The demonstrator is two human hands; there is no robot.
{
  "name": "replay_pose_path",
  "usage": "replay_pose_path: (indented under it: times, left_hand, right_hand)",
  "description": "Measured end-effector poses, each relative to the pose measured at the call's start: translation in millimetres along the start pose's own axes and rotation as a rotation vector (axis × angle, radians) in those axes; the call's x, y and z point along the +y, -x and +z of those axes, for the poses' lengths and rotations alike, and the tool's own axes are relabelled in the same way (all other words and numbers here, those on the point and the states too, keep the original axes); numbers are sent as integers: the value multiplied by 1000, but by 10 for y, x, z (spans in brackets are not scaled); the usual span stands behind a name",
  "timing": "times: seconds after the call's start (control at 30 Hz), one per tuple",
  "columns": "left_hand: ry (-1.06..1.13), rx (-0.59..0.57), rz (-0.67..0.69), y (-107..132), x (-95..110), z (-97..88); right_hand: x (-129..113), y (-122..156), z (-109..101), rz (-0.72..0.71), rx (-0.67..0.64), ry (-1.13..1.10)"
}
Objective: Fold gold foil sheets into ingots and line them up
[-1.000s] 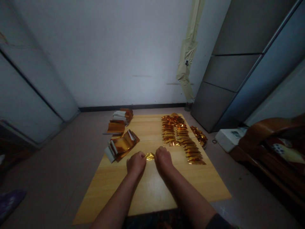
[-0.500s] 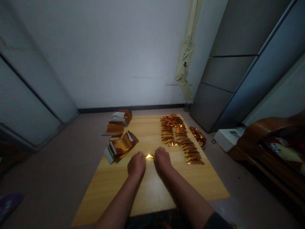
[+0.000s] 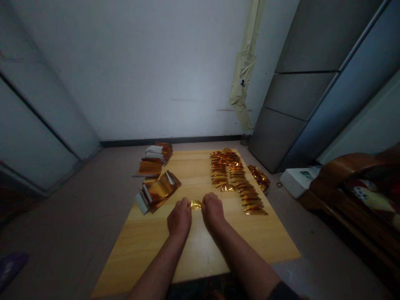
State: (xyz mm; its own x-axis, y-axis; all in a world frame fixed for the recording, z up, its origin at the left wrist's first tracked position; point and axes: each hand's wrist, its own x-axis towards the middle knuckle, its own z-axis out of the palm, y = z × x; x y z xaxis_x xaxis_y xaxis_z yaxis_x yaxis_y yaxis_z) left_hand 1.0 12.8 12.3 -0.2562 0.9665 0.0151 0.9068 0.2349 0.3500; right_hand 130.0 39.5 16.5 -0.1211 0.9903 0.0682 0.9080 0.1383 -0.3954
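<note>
Left hand (image 3: 179, 217) and right hand (image 3: 213, 210) are curled inward, their fingers pinching a small gold foil piece (image 3: 196, 204) between them, over a pale wooden board (image 3: 146, 250). Rows of folded foil pieces (image 3: 251, 200) lie to the right; stacked foil strips (image 3: 158, 191) lie near the left hand.

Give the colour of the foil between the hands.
Shiny gold foil, best seen in the head view.
</note>
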Motion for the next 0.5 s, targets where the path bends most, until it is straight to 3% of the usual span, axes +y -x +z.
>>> replay_pose_path:
  times: [0.5]
  left_hand:
    - [-52, -14, 91, -4, -21, -2]
  right_hand:
    - [69, -45, 131, 83, 111, -225]
